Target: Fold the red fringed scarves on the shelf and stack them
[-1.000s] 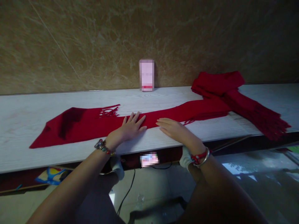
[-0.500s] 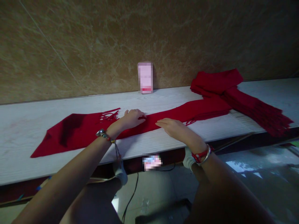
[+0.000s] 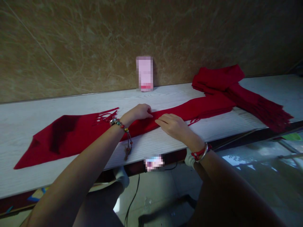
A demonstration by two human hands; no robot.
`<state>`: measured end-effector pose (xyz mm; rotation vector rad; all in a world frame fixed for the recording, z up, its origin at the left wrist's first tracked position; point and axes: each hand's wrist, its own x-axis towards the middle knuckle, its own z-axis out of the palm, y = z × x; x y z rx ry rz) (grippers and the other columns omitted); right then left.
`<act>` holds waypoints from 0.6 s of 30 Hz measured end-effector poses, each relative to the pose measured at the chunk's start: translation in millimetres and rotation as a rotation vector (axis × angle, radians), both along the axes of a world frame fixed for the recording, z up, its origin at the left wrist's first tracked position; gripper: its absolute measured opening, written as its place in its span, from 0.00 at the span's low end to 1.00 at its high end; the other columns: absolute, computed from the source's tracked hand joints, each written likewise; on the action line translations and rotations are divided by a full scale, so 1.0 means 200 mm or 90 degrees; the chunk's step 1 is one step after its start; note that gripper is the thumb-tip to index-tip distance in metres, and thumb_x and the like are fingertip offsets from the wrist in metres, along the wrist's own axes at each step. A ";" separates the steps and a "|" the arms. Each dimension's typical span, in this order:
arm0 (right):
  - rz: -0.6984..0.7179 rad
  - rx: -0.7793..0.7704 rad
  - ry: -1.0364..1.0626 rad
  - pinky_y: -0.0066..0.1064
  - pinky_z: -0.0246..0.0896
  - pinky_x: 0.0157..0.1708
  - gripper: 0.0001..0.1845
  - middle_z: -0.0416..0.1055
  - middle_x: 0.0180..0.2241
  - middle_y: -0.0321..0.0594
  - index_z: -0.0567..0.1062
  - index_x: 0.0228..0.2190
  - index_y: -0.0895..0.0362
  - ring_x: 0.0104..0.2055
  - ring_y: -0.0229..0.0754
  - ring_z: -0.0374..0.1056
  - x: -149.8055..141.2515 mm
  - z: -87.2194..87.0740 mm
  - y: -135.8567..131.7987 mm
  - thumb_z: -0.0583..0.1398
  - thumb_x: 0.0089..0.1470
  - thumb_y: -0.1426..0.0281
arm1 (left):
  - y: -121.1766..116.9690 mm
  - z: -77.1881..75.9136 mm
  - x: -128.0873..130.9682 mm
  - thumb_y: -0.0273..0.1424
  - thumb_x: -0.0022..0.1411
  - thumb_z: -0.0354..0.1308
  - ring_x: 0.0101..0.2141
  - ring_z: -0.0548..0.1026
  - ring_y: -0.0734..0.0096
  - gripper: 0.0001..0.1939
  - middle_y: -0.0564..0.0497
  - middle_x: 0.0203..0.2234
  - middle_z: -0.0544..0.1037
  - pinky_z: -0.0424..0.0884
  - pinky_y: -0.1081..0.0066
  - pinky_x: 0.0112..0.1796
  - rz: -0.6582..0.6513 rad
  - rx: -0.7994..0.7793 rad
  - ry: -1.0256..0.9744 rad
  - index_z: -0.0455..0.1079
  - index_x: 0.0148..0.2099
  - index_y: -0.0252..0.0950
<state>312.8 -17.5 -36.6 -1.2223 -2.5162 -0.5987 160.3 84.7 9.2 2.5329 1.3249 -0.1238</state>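
A long red scarf (image 3: 78,135) lies lengthwise along the white wood-grain bench, its fringe turned back near the middle and its left end spread into a slanted point. My left hand (image 3: 140,113) is at the far edge of the narrowed middle part, its fingers curled and closed on the cloth. Opposite it, at the near edge, my right hand (image 3: 172,125) has its fingers bent together over the scarf. Both thumbs are partly hidden. To the right, a bunched pile of red scarves (image 3: 217,80) with hanging fringe overlaps the long strip.
A phone-like pink object (image 3: 145,74), blurred out, leans on the brown marbled wall (image 3: 94,44) behind the white bench (image 3: 94,101). Below the front edge are another blurred bright object (image 3: 153,163), a black cable (image 3: 132,201) and a tiled floor.
My left hand has slid a little to the right along the scarf's far edge, and its fingers curl more. The right fingers have bent more over the near edge. The view has shifted slightly.
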 end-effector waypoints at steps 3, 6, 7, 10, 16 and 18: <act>-0.025 0.022 -0.007 0.33 0.55 0.33 0.11 0.73 0.32 0.44 0.76 0.32 0.60 0.35 0.42 0.64 -0.02 0.02 -0.01 0.54 0.57 0.79 | 0.03 -0.01 0.00 0.31 0.54 0.57 0.33 0.73 0.69 0.15 0.49 0.35 0.79 0.65 0.75 0.33 0.015 -0.029 -0.030 0.74 0.45 0.33; -0.067 0.026 -0.011 0.33 0.51 0.31 0.11 0.72 0.29 0.43 0.75 0.29 0.60 0.33 0.42 0.62 -0.03 0.02 -0.02 0.54 0.57 0.79 | 0.06 -0.03 -0.01 0.30 0.53 0.56 0.32 0.73 0.70 0.16 0.50 0.34 0.79 0.66 0.76 0.32 0.018 -0.088 -0.087 0.74 0.45 0.34; -0.075 0.029 -0.008 0.33 0.50 0.30 0.12 0.71 0.28 0.43 0.75 0.28 0.60 0.32 0.41 0.61 -0.04 0.02 -0.02 0.53 0.57 0.79 | 0.07 -0.03 -0.01 0.29 0.52 0.56 0.31 0.73 0.71 0.15 0.50 0.33 0.79 0.66 0.76 0.31 0.019 -0.102 -0.111 0.74 0.44 0.34; -0.077 0.059 0.008 0.32 0.50 0.30 0.13 0.71 0.27 0.42 0.75 0.28 0.60 0.31 0.41 0.60 -0.04 0.01 -0.03 0.52 0.57 0.80 | 0.09 -0.05 -0.03 0.28 0.50 0.57 0.30 0.73 0.71 0.13 0.51 0.30 0.78 0.66 0.75 0.31 0.040 -0.132 -0.189 0.75 0.40 0.33; -0.070 0.162 0.044 0.32 0.50 0.29 0.14 0.70 0.26 0.41 0.76 0.30 0.60 0.30 0.40 0.61 -0.02 0.05 0.00 0.51 0.58 0.79 | 0.09 0.04 -0.04 0.25 0.46 0.56 0.27 0.70 0.73 0.07 0.53 0.23 0.75 0.65 0.74 0.31 0.125 -0.214 -0.380 0.72 0.31 0.34; -0.071 0.180 0.053 0.32 0.50 0.29 0.13 0.70 0.27 0.41 0.76 0.33 0.60 0.31 0.41 0.61 -0.02 0.08 0.01 0.51 0.59 0.78 | 0.08 0.08 -0.03 0.25 0.46 0.56 0.26 0.70 0.74 0.05 0.54 0.22 0.74 0.65 0.74 0.31 0.132 -0.231 -0.430 0.71 0.29 0.34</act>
